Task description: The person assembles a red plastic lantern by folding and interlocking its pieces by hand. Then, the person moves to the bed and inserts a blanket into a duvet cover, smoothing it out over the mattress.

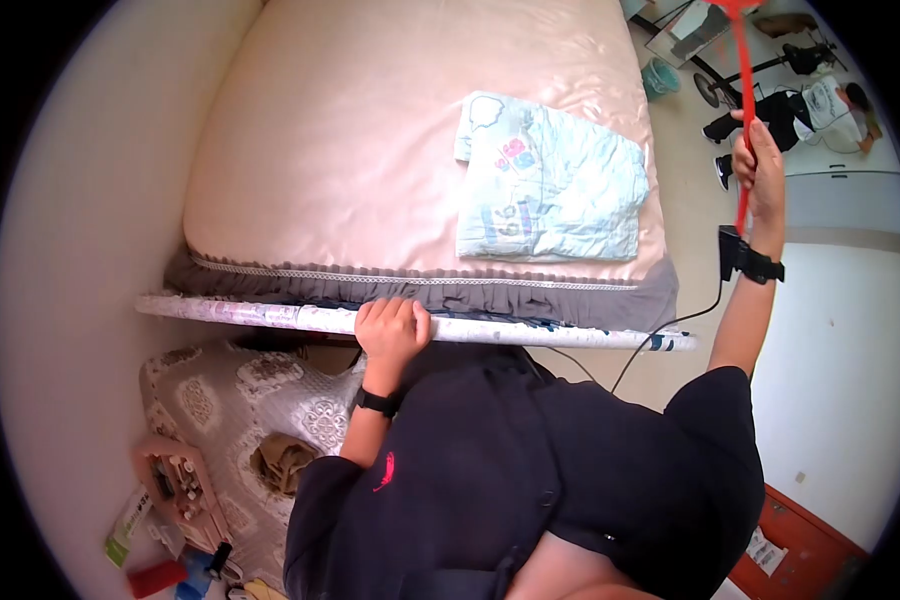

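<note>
My right hand (759, 170) is closed around the thin red handle of what looks like a fly swatter (746, 75), raised at the right. Its flared upper end is cut off by the frame's top edge. Fingers bent over it, my left hand (392, 328) grips the white patterned rail (260, 313) at the foot of the bed. Beyond the rail lies a pale pink bedspread (340, 140) with a grey ruffled edge. A folded light-blue quilt (560, 180) rests on its right side. Both wrists wear black bands, and a cable hangs from the right one.
Another person (820, 115) is at the upper right, near a wheeled frame (710, 88). A green bin (660, 78) stands beside the bed. Lower left, a patterned cloth (245, 390) carries a brown crumpled item (282, 463) and a pink box (182, 490). A wall borders the left.
</note>
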Available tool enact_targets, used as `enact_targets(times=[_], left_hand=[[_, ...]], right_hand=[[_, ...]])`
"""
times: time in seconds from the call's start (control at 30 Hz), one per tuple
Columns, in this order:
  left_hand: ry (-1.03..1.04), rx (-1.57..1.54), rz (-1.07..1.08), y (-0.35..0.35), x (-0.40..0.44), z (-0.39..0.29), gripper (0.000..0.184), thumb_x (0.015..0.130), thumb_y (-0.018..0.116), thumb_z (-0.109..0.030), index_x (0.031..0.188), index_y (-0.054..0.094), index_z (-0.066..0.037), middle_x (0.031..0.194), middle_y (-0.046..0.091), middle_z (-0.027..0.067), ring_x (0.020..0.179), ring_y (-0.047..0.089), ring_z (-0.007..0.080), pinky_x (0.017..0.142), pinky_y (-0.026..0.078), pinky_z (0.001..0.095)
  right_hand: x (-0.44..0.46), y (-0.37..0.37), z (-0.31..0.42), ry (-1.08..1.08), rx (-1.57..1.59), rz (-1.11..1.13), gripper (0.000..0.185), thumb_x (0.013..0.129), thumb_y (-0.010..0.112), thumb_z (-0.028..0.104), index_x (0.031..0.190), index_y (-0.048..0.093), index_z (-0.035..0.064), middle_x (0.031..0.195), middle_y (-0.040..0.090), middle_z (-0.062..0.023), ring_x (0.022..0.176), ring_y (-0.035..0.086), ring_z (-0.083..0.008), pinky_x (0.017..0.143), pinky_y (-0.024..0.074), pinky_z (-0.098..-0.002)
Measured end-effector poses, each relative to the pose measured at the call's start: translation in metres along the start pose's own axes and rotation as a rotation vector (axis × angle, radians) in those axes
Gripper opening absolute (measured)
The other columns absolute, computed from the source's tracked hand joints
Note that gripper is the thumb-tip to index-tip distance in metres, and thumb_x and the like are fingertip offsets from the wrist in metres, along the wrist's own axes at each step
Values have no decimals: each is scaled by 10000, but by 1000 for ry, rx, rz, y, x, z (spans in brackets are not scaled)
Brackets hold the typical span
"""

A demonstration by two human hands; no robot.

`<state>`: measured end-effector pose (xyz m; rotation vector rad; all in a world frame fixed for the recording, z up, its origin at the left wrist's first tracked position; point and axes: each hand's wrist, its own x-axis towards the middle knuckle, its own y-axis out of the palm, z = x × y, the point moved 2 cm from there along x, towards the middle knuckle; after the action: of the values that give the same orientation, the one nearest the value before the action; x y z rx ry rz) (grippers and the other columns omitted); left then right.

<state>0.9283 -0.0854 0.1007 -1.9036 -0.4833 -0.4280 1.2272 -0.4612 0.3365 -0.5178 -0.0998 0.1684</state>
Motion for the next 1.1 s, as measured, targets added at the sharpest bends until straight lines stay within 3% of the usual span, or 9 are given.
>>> enact_targets(times=[0.07,0.2,0.37,0.6,0.83,0.9,0.97,1.03,1.1], left_hand=[[1,1,11,1,0,0,222,733,571,-158,525,504,-117,543,503,13,521,492,197,559,378,328],[-2,4,4,2,-2,1,223,733,569,-155,525,500,-117,539,493,16,520,488,201,562,379,332],[-28,38,33,0,0,-3,234,756,556,-150,534,501,-100,550,496,36,525,487,220,566,380,343],[-29,78,28,0,-1,-6,231,756,554,-145,534,510,-100,558,517,38,544,516,219,578,394,347],[-33,88,40,2,-6,-5,223,797,527,-128,582,558,-75,602,567,52,566,543,237,604,412,356],[-40,92,33,2,-7,-5,224,798,524,-125,582,557,-76,602,567,53,567,544,238,607,412,356],[-44,88,5,4,-8,-5,225,801,519,-122,583,557,-78,605,570,53,571,546,239,618,412,355],[-48,89,-9,5,-9,-4,229,802,517,-123,580,555,-80,602,568,52,572,545,239,621,412,355],[-39,80,-44,6,-9,-3,232,779,542,-144,559,528,-75,587,556,47,560,537,235,604,407,357]], right_hand=[[10,14,-67,-53,899,363,313,977,462,358,1139,600,129,531,323,86,398,246,-31,381,193,-212],[10,74,-225,746,-115,465,332,899,532,425,761,554,125,489,360,62,365,269,-55,354,198,-230],[4,77,-269,810,-505,553,340,826,622,443,816,648,104,558,465,-15,391,353,-95,357,236,-265],[33,38,-182,382,-64,402,319,873,610,410,1000,701,131,577,506,52,420,357,-30,367,251,-213],[-1,-3,-17,-851,-606,-773,288,931,560,203,1209,631,174,728,625,-30,557,537,-162,522,436,-285],[-3,14,-62,-708,-896,-638,257,923,535,142,1154,646,143,787,635,-85,670,589,-257,587,476,-346],[15,44,-191,-633,-701,-153,183,898,466,110,946,636,62,860,650,-164,797,622,-353,657,493,-449],[-10,92,-305,-263,-1212,458,239,916,442,164,968,649,56,817,657,-181,761,651,-375,636,518,-470],[-55,115,-297,-230,-1301,614,274,933,444,213,952,663,49,845,668,-177,766,662,-350,649,527,-462]])
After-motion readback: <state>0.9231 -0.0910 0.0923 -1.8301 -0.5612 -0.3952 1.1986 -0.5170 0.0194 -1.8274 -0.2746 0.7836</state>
